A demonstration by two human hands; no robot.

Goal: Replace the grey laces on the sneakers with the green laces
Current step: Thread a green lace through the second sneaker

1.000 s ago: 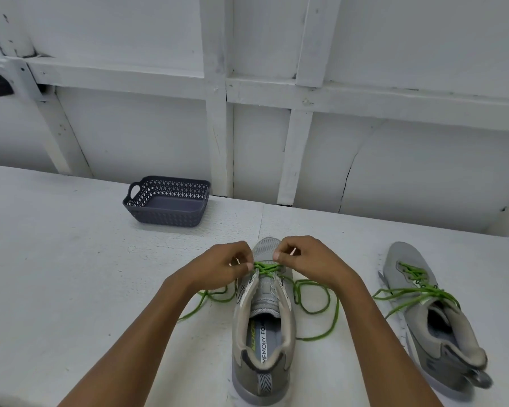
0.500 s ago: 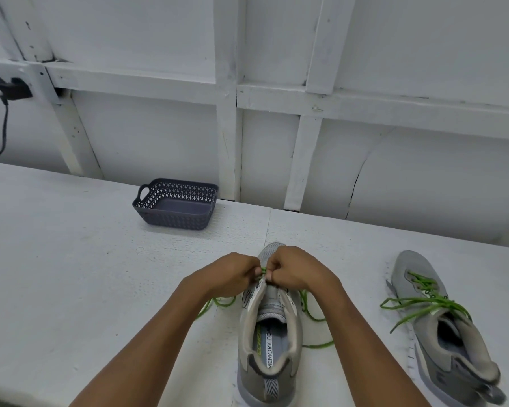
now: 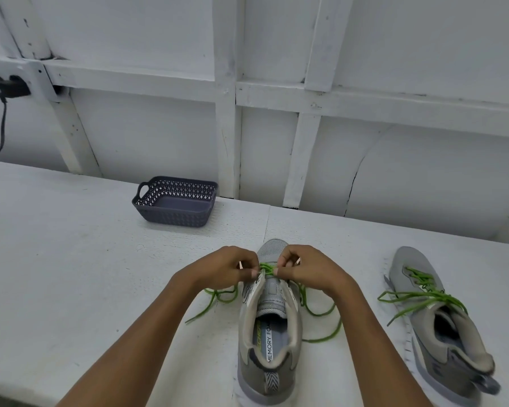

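1. The task's thing in hand is the thin green cord lace [image 3: 267, 268]. It crosses the lowest eyelets of the grey mesh sneaker with the pale collar [image 3: 269, 342], which stands on the white table [image 3: 71, 259] with its heel toward the person.
2. The left hand [image 3: 227, 270] has its fingers curled, and thumb and forefinger pinch the lace at the left edge of that sneaker's lacing. The right hand [image 3: 309, 268] pinches it the same way at the right edge. The hands are near each other but apart, with the short green crossing between them.
3. The slack lies in loose loops on the table on both sides of the sneaker, with one free end trailing off to each side.
4. The lace looks light and wholly limp, so it can be pulled but not pushed. For threading, I would hold it close to the stiff tip. For tightening, I would hold it just beside the eyelet, as both hands do now. A round cord may slip, so a firm pinch suits it.
5. The sneaker looks light, with a soft upper. An uneven tug would likely drag or twist it, so both sides should be pulled equally.
6. Well to the right of that sneaker, a second grey sneaker [image 3: 441, 333] leans on its side, loosely threaded with its own green lace [image 3: 417, 298]. Beyond the first sneaker and to its left sits a dark perforated plastic basket [image 3: 174, 218].
7. No grey lace shows on either sneaker.
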